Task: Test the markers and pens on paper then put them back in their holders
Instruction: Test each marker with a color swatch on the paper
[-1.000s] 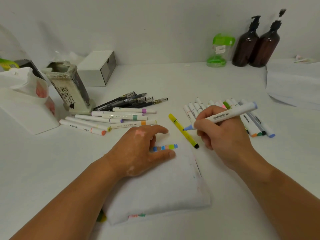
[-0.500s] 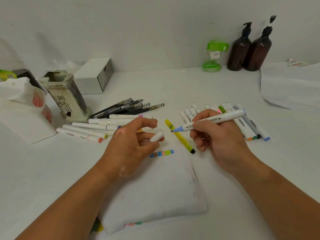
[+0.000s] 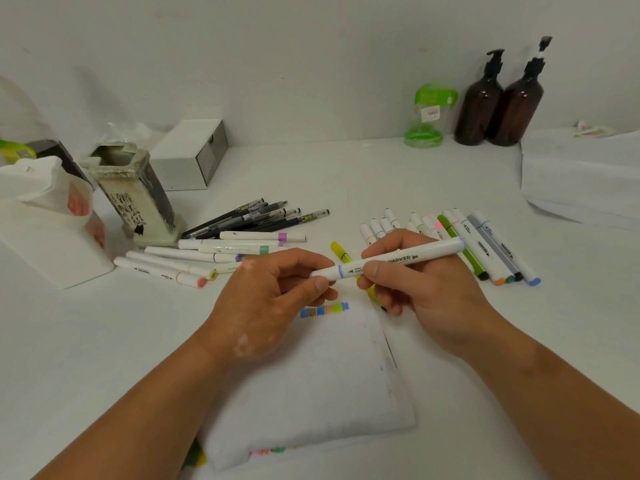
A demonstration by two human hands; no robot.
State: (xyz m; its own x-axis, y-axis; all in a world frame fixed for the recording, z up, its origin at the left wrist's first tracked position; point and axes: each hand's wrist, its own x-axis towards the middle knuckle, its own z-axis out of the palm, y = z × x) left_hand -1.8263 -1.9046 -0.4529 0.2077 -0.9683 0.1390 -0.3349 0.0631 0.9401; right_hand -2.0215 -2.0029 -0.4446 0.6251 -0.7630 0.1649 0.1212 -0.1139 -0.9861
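White marker (image 3: 429, 252), blue band, black lettering

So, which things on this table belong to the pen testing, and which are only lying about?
For the job: white marker held by left hand and right hand, paper with colour swatches, loose markers, black pens, square pen holder.
Lying about: two brown pump bottles, green-lidded jar, white box.

Yellow pen (image 3: 340, 252): middle hidden behind the white marker (image 3: 398, 261) and right hand (image 3: 426, 289). The marker's near end is covered by the left hand (image 3: 270, 299) (cap seating not discernible). Paper stack (image 3: 588, 181): cut off at the right edge. Lettering on the black pens (image 3: 256, 216): too small to read.
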